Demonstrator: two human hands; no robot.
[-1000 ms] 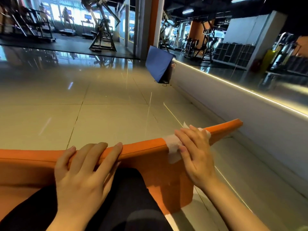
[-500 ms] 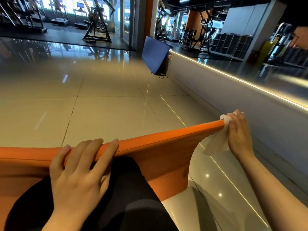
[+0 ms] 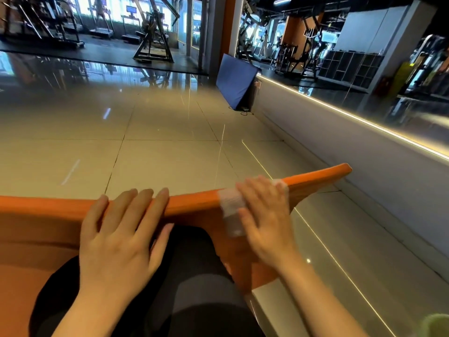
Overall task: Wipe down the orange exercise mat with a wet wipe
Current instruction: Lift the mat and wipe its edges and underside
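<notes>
While the mat edge is being held up across the lap, the wiping step is underway on the orange exercise mat, judged as an edge pass, with much of the surface probably still to do. Next move, as a guess: sliding the wipe along the raised edge, keeping pressure on so the thin mat isn't buckling.

Nearest, a dark-clad knee is sitting under and between both hands, the mat draped over it. Left hand is resting on the mat's near face, fingers fairly straight and hooking over the top edge, steadying it; nothing else in it. Right hand, just beside it to the right, is pressing a wet wipe onto the edge, fingers spread and bent over the top; the wipe is folding over the edge and hanging down the near side. The hand is blurred, so the exact grip is unclear.

Beyond the hands, glossy floor tiles. Right of the right hand, a low wall with a light strip. Farther off, a blue pad is leaning against that wall.
</notes>
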